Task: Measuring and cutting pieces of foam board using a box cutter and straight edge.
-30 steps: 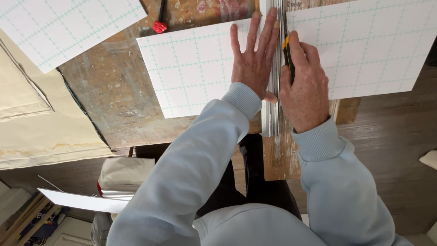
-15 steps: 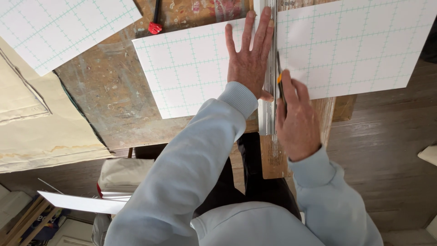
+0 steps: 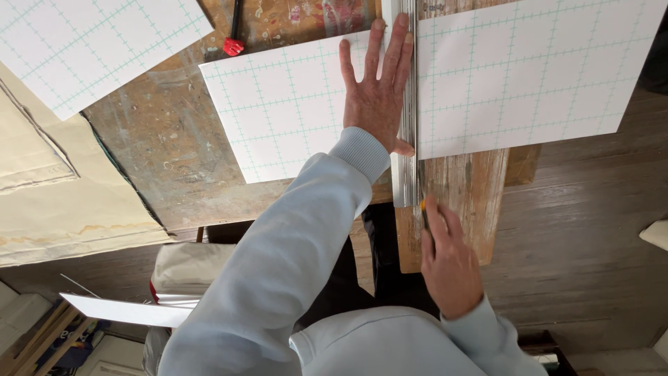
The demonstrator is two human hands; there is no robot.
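The left hand [image 3: 376,104] lies flat, fingers spread, on a white gridded board [image 3: 292,111] and presses against a metal ruler [image 3: 406,139] that runs away from the person across the table [image 3: 160,146]. The right hand [image 3: 449,261] is closed around a knife [image 3: 422,212] with a yellow tip; the blade end sits just off the near end of the ruler, over a wooden plank [image 3: 473,188] that lies under the board. To the right of the ruler a 2nd gridded panel [image 3: 529,76] lies along its other side; whether the 2 are fully parted along that line I cannot tell.

To cut well here, the flat hand should keep its weight straight down on the ruler so it cannot creep, with the thumb and fingertips kept on the far side from the blade. The knife is best held low and snug against the ruler's edge, drawn in light passes with the plank beneath to take the blade.

A 3rd gridded sheet [image 3: 83,42] lies at the far left, and a red-tipped tool [image 3: 234,42] near the board's far edge. No container shows on the table; the boxes low at the left are too dim to tell what they hold.
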